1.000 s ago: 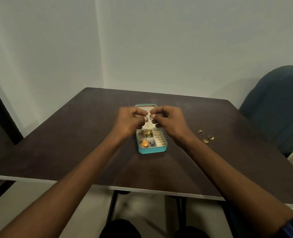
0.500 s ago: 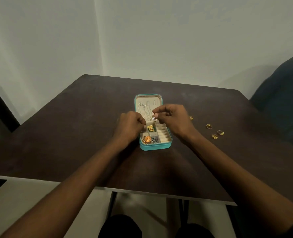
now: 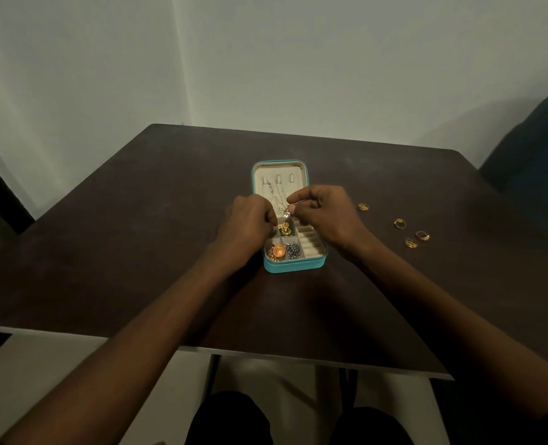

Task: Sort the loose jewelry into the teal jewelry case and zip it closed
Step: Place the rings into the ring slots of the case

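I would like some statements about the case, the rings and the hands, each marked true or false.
1. The case lies open on the table. True.
2. Four gold rings lie on the table to the right of the case. True.
3. The ring rolls in the case are full of rings. False: they look empty.
4. The right hand pinches a small silver piece above the case. True.
5. The left hand rests on the table far from the case. False: it is at the case's left edge, close to the right hand.
6. The near compartments are empty. False: an orange-gold piece and a silvery cluster lie there.
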`<state>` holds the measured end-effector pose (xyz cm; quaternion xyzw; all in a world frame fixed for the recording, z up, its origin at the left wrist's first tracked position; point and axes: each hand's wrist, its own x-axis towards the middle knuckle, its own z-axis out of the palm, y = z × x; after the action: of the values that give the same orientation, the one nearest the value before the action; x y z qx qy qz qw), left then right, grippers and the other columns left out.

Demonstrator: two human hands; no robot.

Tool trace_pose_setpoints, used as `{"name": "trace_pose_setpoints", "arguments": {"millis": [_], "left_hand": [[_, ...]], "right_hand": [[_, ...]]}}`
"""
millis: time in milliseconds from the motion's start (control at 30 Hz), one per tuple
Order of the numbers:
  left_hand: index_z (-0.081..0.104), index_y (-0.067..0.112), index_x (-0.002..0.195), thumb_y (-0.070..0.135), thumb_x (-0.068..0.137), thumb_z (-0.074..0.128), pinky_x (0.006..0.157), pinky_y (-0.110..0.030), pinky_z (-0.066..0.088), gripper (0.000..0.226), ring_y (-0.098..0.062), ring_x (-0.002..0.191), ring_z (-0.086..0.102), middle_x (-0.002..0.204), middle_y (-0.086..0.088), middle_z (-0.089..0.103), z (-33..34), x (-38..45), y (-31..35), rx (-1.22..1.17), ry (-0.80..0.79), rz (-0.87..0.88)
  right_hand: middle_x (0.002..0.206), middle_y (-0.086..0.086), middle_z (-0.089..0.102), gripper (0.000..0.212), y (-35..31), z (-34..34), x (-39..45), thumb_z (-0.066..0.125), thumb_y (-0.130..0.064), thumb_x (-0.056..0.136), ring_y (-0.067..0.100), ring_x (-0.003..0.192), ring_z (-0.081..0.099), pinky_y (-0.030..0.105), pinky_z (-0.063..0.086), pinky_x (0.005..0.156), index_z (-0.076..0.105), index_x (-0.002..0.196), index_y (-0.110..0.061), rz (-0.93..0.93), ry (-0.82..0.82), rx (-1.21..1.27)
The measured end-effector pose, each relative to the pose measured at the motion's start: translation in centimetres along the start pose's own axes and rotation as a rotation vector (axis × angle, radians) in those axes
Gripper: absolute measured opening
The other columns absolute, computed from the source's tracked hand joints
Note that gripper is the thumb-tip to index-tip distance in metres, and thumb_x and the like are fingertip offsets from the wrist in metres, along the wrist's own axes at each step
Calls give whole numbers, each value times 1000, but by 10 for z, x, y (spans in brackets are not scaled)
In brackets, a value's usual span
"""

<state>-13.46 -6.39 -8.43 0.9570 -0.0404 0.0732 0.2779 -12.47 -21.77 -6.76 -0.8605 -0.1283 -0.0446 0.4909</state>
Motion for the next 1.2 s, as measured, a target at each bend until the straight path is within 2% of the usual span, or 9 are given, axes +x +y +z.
{"name": "trace_pose_setpoints", "arguments": {"millis": [233,333,433,600,667,767,900,1100,1200], "left_hand": [[73,7,98,12,83,67,70,-23,49,16,-20,104,61,112,-10,66,5,2,0,48,35,-17],[73,5,93,12,87,63,55,-10,40,13,-10,85,62,103,-8,70,-3,1,-6,-97,19,-32],[71,7,89,14,89,60,50,-10,38,13,-1,65,56,92,-3,68,-11,-1,-15,-228,62,-72],[71,12,85,19,88,63,52,-18,43,11,-6,64,59,79,1,67,-18,-1,-25,-283,121,-124],[71,13,85,20,87,63,59,-24,48,11,-12,70,62,80,1,68,-18,-3,-26,-272,116,-127],[71,12,87,20,88,62,60,-22,48,12,-11,70,61,81,1,66,-18,-6,-27,-256,116,-122],[70,11,88,19,89,61,57,-15,44,12,-5,67,57,80,4,63,-20,-7,-28,-255,113,-127],[70,11,87,18,89,60,61,-21,48,11,-12,72,61,81,1,65,-17,-10,-28,-244,76,-115],[69,12,87,18,89,60,63,-22,50,11,-14,76,63,84,0,66,-19,-12,-25,-250,71,-108]], "right_hand": [[88,5,72,9,0,6,1,67,-12,83,9,76,66,16,51,67,71,90,-9,-44,-65,-114],[95,1,70,9,-3,10,4,64,-10,84,5,81,60,7,45,59,72,90,-10,-57,-96,-191],[99,0,70,10,-5,16,7,65,-11,84,2,85,56,2,39,55,72,91,-10,-91,-134,-271],[101,4,70,9,-8,28,12,64,-11,84,13,87,62,32,55,75,72,87,-11,-93,-180,-351],[101,6,70,9,-8,31,13,63,-10,85,14,86,63,37,56,77,72,86,-10,-90,-197,-363],[106,8,69,9,-9,34,13,61,-10,86,12,85,61,34,55,75,70,87,-9,-83,-209,-356],[111,8,68,9,-8,36,13,61,-10,86,19,99,63,28,50,71,70,86,-12,-76,-207,-338],[110,5,68,9,-4,37,11,61,-13,85,18,99,63,37,56,77,70,87,-15,-131,-117,-464],[112,6,68,12,-2,34,11,60,-12,86,19,102,62,34,54,77,71,92,-15,-149,-68,-452]]}}
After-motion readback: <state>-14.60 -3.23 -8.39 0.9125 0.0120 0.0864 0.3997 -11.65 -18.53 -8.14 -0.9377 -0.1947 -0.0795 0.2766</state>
